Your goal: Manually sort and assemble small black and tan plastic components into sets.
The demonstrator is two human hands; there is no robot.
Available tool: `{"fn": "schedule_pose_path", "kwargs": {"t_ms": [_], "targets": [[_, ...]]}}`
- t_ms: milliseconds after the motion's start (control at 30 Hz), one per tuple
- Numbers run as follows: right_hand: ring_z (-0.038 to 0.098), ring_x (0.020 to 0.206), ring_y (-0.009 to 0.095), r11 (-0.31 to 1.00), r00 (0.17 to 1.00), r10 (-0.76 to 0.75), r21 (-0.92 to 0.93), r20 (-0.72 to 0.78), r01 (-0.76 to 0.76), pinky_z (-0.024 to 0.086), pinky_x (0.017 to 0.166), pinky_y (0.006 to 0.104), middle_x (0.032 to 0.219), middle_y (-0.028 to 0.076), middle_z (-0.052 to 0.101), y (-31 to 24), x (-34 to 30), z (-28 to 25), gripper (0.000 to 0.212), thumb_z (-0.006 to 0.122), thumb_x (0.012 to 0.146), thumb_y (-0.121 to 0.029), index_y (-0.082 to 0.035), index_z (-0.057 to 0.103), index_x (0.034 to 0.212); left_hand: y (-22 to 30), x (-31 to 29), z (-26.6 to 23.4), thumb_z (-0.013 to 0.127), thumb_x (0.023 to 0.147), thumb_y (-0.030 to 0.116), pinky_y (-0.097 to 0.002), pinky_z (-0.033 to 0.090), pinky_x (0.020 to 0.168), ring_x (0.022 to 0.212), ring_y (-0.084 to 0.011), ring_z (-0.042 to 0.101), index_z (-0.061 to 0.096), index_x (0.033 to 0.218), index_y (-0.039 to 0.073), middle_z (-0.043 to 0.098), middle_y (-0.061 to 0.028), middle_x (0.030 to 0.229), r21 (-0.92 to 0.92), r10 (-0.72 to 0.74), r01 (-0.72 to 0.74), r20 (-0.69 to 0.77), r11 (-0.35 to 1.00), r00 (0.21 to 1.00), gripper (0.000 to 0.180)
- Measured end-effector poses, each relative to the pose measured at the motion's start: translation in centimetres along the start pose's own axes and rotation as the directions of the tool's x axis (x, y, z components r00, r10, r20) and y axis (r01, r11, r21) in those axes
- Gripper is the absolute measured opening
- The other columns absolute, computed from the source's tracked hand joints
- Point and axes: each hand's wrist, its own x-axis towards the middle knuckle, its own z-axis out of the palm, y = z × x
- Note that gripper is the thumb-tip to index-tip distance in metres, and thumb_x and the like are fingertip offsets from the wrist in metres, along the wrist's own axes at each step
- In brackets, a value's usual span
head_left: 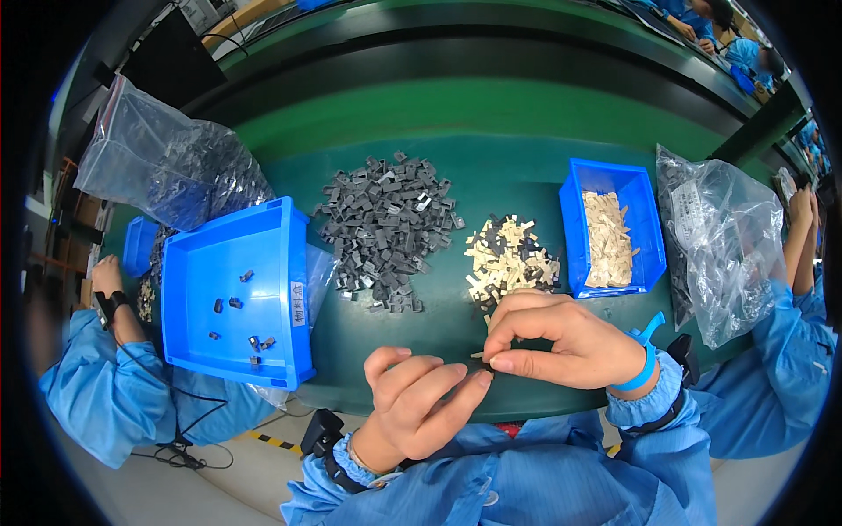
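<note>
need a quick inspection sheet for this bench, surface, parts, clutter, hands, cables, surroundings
surface: dark green bench top, no spills seen
job's things: small dark part pinched between both hands; loose pile of grey parts; pile of beige metal pieces mixed with a few dark ones
clutter: large blue bin with a few dark parts; small blue bin of beige pieces; two clear plastic bags at either side
grippers: left hand and right hand meet at the part, blue wrist strap on the right
cables: black cable on the floor at lower left
surroundings: co-workers in blue sleeves on both sides
</note>
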Motion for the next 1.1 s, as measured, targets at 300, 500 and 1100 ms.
{"fn": "schedule_pose_path", "kwargs": {"t_ms": [300, 500, 1100], "targets": [[0.052, 0.070, 0.023, 0.998, 1.000, -0.010, -0.063, -0.023, 0.009, 0.041, 0.063, 0.0318, 0.073, 0.006, 0.052, 0.7, 0.4, 1.1, 0.009, 0.060, 0.078, -0.011, -0.004, 0.055, 0.075, -0.7, -0.9, 0.4, 0.071, 0.061, 0.012, -0.0355, 0.036, 0.074, 0.077, -0.0170, 0.050, 0.066, 0.087, 0.012, 0.057, -0.0018, 0.088, -0.072, 0.029, -0.030, -0.019, 0.997, 0.999, 0.027], [0.052, 0.066, 0.022, 0.989, 0.937, -0.017, -0.143, -0.348, -0.035, 0.041, 0.058, 0.0313, 0.072, 0.008, 0.050, 2.0, 1.0, 2.1, 0.009, 0.058, 0.080, -0.008, -0.001, 0.052, 0.079, -3.2, -0.6, 0.7, 0.077, 0.056, 0.012, -0.0373, 0.038, 0.070, 0.080, -0.0256, 0.051, 0.062, 0.090, 0.006, 0.055, -0.0073, 0.087, 0.189, -0.277, 0.256, 0.094, 0.948, 0.956, 0.038], [0.053, 0.067, 0.015, 0.995, 0.890, -0.055, -0.101, -0.454, 0.010, 0.043, 0.060, 0.0260, 0.079, 0.008, 0.054, 2.1, 1.3, 2.6, 0.010, 0.062, 0.078, -0.004, 0.002, 0.056, 0.083, -4.2, -1.4, 3.2, 0.068, 0.066, 0.003, -0.0328, 0.038, 0.059, 0.065, -0.0216, 0.052, 0.063, 0.077, 0.004, 0.055, -0.0051, 0.072, 0.094, -0.404, 0.398, 0.057, 0.913, 0.913, 0.013]]}}
